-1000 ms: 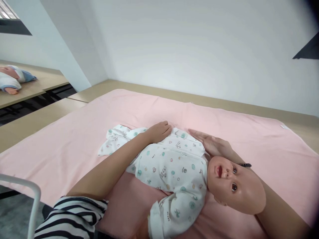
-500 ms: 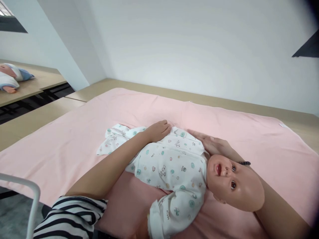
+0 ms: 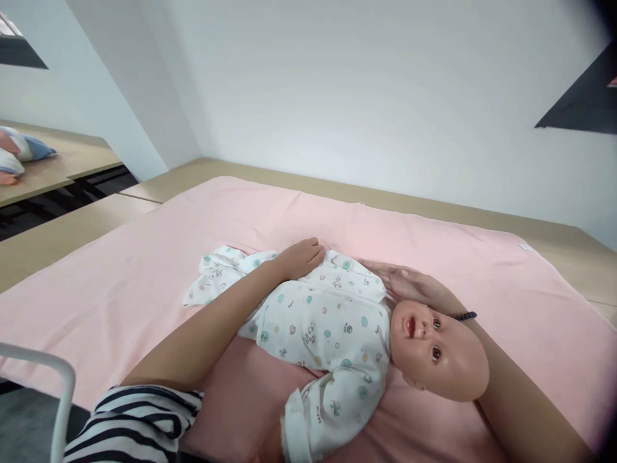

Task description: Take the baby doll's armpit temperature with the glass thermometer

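One baby doll (image 3: 385, 334) in one printed romper (image 3: 322, 321) on one pink sheet (image 3: 120, 276); left hand (image 3: 301, 257) loosely curled on romper, right hand (image 3: 409, 283) flat, open, beside doll's head.

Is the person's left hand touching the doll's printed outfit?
Touching. The head view shows the left hand lying flat on the printed outfit at the doll's waist.

White wall (image 3: 337, 96), wooden tables (image 3: 72, 225), perhaps a window.
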{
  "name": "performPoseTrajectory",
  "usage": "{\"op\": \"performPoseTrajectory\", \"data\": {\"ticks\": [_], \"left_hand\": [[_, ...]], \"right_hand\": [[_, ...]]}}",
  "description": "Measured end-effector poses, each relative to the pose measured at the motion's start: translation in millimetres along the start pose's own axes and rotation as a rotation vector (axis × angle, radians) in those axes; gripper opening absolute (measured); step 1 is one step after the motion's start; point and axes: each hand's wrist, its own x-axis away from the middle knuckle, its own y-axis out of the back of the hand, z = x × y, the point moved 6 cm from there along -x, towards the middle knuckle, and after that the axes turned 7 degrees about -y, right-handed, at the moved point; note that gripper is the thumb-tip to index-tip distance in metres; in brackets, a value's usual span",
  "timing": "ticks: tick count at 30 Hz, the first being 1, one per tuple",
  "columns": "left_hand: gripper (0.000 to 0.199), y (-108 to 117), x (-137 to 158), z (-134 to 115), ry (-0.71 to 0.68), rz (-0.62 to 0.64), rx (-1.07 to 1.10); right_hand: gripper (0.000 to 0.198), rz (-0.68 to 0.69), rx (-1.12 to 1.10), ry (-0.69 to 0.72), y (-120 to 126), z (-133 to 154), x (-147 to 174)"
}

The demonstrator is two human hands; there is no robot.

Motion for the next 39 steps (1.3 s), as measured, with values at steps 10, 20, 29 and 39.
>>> {"op": "performPoseTrajectory", "data": {"ticks": [10,20,29,39], "left_hand": [[0.049,24.4,9.6,6.4,0.098,-0.003,0.257],[0.023,78.4,59.0,-65.4,-0.14,0.494,0.307],[0.027,81.5,74.1,-79.3,-0.106,0.627,0.19],[0.018,111.9,114.9,-115.6,-0.224,0.482,0.136]], "right_hand": [[0.046,-0.04,0.56,0.062,-17.8,84.0,52.6],[0.05,0.104,1.177,0.054,-85.7,84.0,52.6],[0.023,0.082,1.236,0.025,-99.3,95.6,62.2],[0.041,0.411,0.993,0.029,-134.5,113.5,82.8]]}}
